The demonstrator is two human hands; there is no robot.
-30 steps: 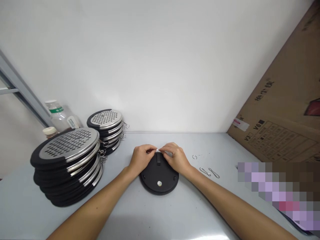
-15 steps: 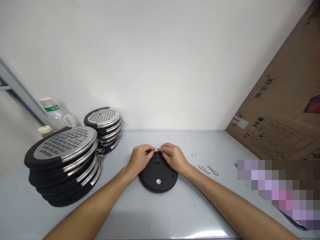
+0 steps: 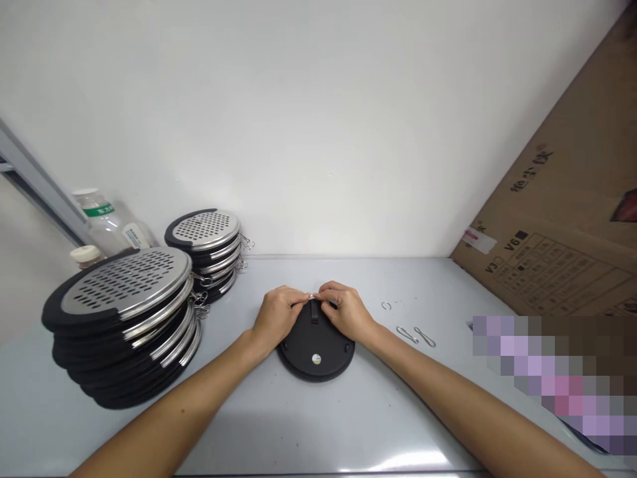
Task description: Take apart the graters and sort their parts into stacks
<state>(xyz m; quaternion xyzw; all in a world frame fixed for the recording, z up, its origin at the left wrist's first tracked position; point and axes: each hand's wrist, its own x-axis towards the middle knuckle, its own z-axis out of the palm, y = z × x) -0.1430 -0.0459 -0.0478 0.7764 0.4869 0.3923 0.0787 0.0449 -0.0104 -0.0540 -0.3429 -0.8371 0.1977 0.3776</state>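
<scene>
A round black disc [image 3: 317,342] lies flat on the table, with a short black strap [image 3: 314,311] near its far edge and a small round sticker [image 3: 316,359] near its close edge. At the disc's far edge my left hand [image 3: 281,312] is closed in a pinch, thumb against forefinger. My right hand [image 3: 347,311] pinches from the other side, its fingertips meeting the left ones. Between them shows a small shiny metal piece [image 3: 312,297], mostly hidden by the fingers. To the right lie a loose metal ring [image 3: 386,306] and two metal clips, a left clip [image 3: 407,334] and a right clip [image 3: 424,337].
On the left stand a near stack [image 3: 127,282] and a far stack [image 3: 206,227] of perforated metal discs with black covers, rings and clips hanging off. Behind them are a clear bottle [image 3: 107,226] and a white-capped jar [image 3: 86,255]. A cardboard box [image 3: 557,219] leans at the right.
Both hands stay pinched at the disc's far edge, with only slight finger movement. The whole view has shifted a little.
</scene>
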